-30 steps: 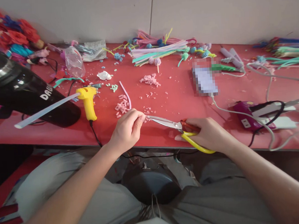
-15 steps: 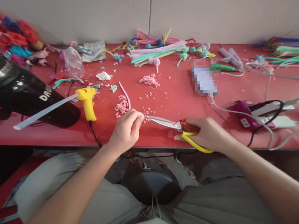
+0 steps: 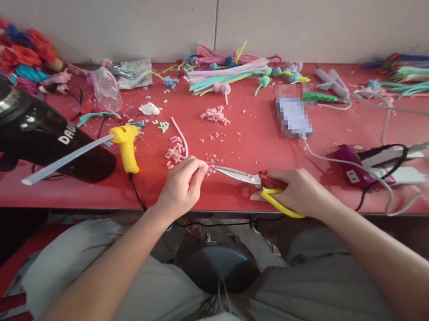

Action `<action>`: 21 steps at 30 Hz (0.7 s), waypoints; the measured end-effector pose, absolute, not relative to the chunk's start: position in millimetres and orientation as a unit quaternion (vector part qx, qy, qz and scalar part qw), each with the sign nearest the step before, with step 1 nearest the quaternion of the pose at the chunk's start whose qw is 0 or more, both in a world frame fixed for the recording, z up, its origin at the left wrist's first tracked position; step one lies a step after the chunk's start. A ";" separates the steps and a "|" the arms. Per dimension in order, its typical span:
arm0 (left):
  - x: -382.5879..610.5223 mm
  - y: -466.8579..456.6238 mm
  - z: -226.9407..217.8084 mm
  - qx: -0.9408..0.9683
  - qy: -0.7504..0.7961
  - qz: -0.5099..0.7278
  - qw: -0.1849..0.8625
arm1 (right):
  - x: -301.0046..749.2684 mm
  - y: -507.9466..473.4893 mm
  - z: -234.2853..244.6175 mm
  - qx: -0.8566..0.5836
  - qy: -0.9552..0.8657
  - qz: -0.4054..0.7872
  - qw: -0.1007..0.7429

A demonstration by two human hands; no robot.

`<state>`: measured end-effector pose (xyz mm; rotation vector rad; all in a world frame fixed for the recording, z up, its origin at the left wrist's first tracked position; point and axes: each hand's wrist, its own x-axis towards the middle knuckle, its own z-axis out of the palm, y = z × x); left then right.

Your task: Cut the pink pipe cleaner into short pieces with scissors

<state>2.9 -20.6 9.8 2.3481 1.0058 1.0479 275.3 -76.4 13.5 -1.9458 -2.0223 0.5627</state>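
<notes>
My left hand (image 3: 182, 185) is pinched shut on the near end of a thin pink pipe cleaner (image 3: 181, 134) that curves away across the red table (image 3: 257, 138). My right hand (image 3: 299, 190) grips yellow-handled scissors (image 3: 254, 183) by the handles. Their blades point left, and the tips meet the pipe cleaner right at my left fingertips. Several short pink cut pieces (image 3: 175, 153) lie just beyond my left hand.
A yellow glue gun (image 3: 126, 145) with a long glue stick lies left, beside a black appliance (image 3: 34, 132). Pipe cleaner bundles (image 3: 227, 70) sit at the back. A purple power strip (image 3: 356, 167) with cables lies right. A plastic bottle (image 3: 106, 88) and paper flowers (image 3: 15, 51) are far left.
Almost nothing has moved. The scissors and both hands hold the same spot, with only a slight shift of the view.
</notes>
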 end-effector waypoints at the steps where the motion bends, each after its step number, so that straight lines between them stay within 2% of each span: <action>1: 2.8 -20.8 9.8 0.835 0.358 0.373 0.189 | 275.6 -76.6 13.0 -0.675 -0.698 0.194 0.141; 21: 3.2 -21.3 9.5 0.836 0.357 0.377 0.177 | 274.1 -75.6 13.1 -0.675 -0.699 0.191 0.134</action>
